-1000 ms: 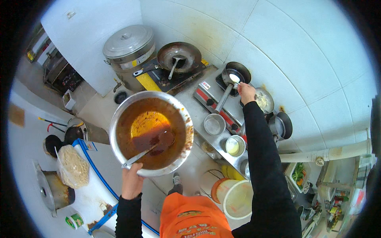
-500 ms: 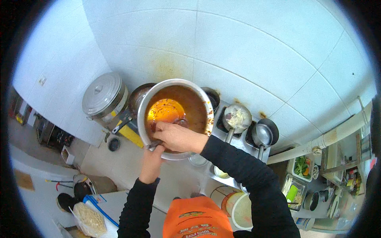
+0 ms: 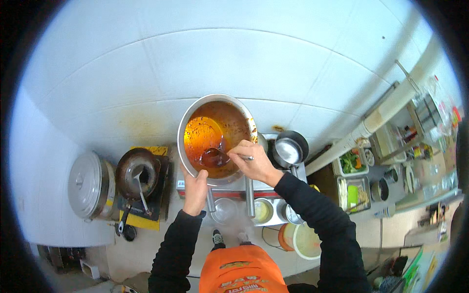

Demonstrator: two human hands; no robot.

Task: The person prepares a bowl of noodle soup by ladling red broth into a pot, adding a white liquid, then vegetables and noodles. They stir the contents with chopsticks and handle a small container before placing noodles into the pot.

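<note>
A large metal pot (image 3: pixel 181 146) is held up over the stove, with dark reddish-brown oily liquid (image 3: pixel 234 124) inside. My left hand (image 3: pixel 196 191) is closed on the pot's near left rim, thumb on top. Over the near right part of the pot, my right hand (image 3: pixel 254 163) grips the handle of a ladle (image 3: pixel 213 158). The ladle's bowl lies low in the liquid, close to the near side. Spots of reddish residue cling to the right inner wall.
Left of the pot, a wok (image 3: pixel 124 171) with a spatula (image 3: pixel 140 188) sits on a burner beside a big lidded pot (image 3: pixel 84 183). To the right are a saucepan (image 3: pixel 287 150), a vegetable tray (image 3: pixel 351 163) and a pipe (image 3: pixel 361 131). A white bucket (image 3: pixel 308 244) stands below.
My view has turned to the right. My right hand has moved away from my left, and the ladle's bowl now shows plainly in the liquid. The pot stays in my left hand.
</note>
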